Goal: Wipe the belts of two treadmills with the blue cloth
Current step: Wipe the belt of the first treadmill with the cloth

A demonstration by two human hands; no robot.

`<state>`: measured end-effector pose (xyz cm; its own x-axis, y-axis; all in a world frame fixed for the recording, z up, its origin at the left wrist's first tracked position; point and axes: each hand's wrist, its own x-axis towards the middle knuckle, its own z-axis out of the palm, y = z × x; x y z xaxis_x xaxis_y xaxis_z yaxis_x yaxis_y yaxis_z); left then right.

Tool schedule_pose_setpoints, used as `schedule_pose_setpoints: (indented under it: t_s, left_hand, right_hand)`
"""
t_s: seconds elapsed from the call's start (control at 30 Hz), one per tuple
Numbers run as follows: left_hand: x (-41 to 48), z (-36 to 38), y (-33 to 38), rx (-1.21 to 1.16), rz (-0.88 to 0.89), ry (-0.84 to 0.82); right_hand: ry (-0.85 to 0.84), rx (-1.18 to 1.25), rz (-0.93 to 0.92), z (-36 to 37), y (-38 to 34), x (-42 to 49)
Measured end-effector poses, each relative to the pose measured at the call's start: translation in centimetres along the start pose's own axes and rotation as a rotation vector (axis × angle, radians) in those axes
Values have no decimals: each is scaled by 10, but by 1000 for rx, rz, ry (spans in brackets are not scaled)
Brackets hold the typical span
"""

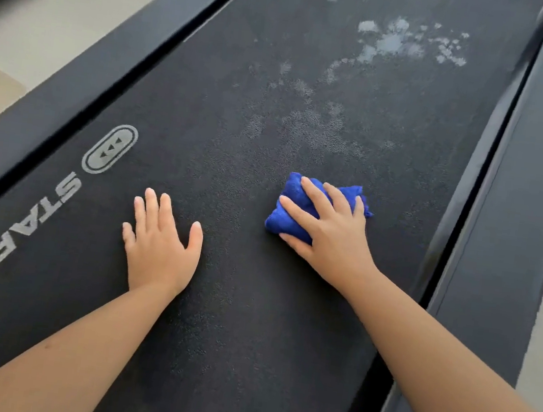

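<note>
A folded blue cloth point(292, 208) lies on the black treadmill belt point(250, 306), right of the middle. My right hand point(329, 227) presses down on it, fingers spread and nearly straight across its top, thumb along its near edge. My left hand point(160, 243) rests flat on the bare belt to the left of the cloth, fingers straight and holding nothing. Pale dusty smudges point(402, 43) mark the belt farther ahead, with fainter ones point(312, 124) just beyond the cloth.
Black side rails run along the belt on the left point(84, 70) and right point(518, 238). A grey logo and lettering point(58, 191) are printed on the belt's left side. Light floor point(46, 17) lies beyond the left rail.
</note>
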<state>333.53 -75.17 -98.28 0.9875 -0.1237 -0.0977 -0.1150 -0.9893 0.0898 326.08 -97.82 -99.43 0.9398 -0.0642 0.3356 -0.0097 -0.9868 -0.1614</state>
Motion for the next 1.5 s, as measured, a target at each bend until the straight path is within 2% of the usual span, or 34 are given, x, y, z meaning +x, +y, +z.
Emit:
schedule_pose_setpoints:
  t_s: [0.13,0.43,0.6,0.93,1.03,1.1,1.13,1.2,1.33,1.5]
  left_hand:
    - [-1,-2,0,0,-11,-8]
    - [-1,-9,1,11,-17,-64]
    - [1,-4,-1,3,1,-63]
    - [2,3,-2,37,22,-19]
    - [2,4,-3,49,23,-9]
    - [2,4,-3,58,22,-6]
    - [2,4,-4,55,20,-4]
    - [1,4,-3,47,15,-9]
    - [2,4,-3,41,15,-6]
    - [0,5,-4,24,15,10]
  right_hand:
    - [-31,45,-48,4,-4,14]
    - [-172,28,-20,-11,-8,18]
    - [-143,31,-8,-4,-14,23]
    - [-141,116,-93,52,5,164]
    - [-256,123,-1,61,9,207]
    - [-266,112,42,64,5,216]
    - [-216,115,18,63,0,211]
    - [-129,163,-144,60,-13,179]
    - [-150,215,-506,45,-38,108]
    - [-164,228,-496,59,-51,139]
